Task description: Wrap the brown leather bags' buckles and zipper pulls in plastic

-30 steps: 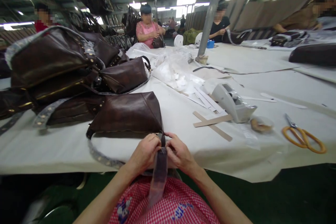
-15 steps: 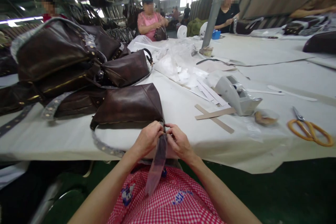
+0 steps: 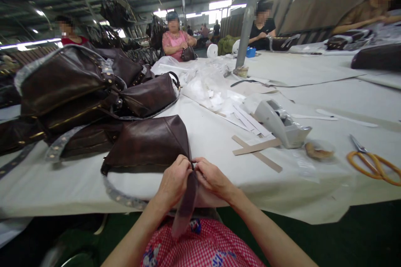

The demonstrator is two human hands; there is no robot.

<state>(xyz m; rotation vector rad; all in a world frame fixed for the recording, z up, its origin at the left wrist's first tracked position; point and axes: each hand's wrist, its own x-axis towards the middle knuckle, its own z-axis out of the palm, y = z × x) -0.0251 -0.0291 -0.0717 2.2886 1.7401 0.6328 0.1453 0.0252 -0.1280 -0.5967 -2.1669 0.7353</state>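
Note:
A dark brown leather handbag (image 3: 150, 144) lies on its side at the front edge of the table. Both of my hands meet at its near right corner. My left hand (image 3: 177, 177) is closed on the upper end of a dark bag strap (image 3: 188, 196), which is wrapped in clear plastic and hangs toward my lap. Opposite it, my right hand (image 3: 209, 175) pinches at the same strap end, fingertips close to the left ones. What lies right between the fingertips is hidden. A second plastic-wrapped, studded strap (image 3: 122, 194) droops from the bag's left end.
More brown handbags (image 3: 62, 87) are piled on the left. White plastic and paper scraps (image 3: 209, 87) lie mid-table, with a tape dispenser (image 3: 278, 125), crossed brown strips (image 3: 257, 148) and orange-handled scissors (image 3: 372, 162) to the right. A grey post (image 3: 249, 21) rises behind. Several people work across the table.
The view has tilted up, so the table and bag sit lower in the picture. My hands stay at the bag's corner, and the strap's hanging end has shifted slightly.

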